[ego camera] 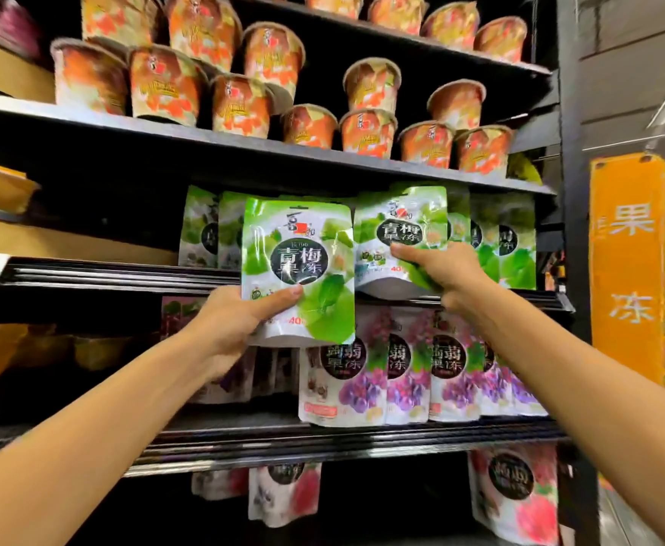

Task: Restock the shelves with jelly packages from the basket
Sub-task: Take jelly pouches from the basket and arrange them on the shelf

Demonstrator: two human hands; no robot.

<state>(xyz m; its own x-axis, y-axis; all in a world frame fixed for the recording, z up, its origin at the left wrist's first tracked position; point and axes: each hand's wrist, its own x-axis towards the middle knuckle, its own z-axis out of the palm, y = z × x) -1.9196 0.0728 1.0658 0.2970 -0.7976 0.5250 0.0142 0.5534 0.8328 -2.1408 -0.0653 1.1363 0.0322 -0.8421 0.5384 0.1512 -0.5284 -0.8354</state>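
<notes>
Slippage is my first worry. My left hand (240,321) grips the left pouch (299,246) by its lower corner only, thumb across the front and the other fingers curled behind (those I cannot see). The pouch hangs in the air in front of the shelf (106,273) lip, resting on nothing. Its film looks glossy and the fill seems to sit low, so I judge that a loose pinch could let it swing or drop toward the purple pouches (362,372) one level down.

My right hand (445,273) holds the right pouch (401,226) low on its right side, fingers (405,252) closed round the edge. Its base is at the shelf lip; whether it touches, I cannot tell. It sits just in front of the green row (515,246). Those pouches stand leaning on one another, so a hard push inward could shove them back or topple them sideways.

The two held pouches are side by side, edges meeting or overlapping (which, I cannot say). Moving one first could snag the other and twist it in my grip.

Headroom under the board above looks tight, and I think a pouch fed in upright may catch its top seal and fold over.

The basket is out of view, so I cannot judge how much stock is left.
</notes>
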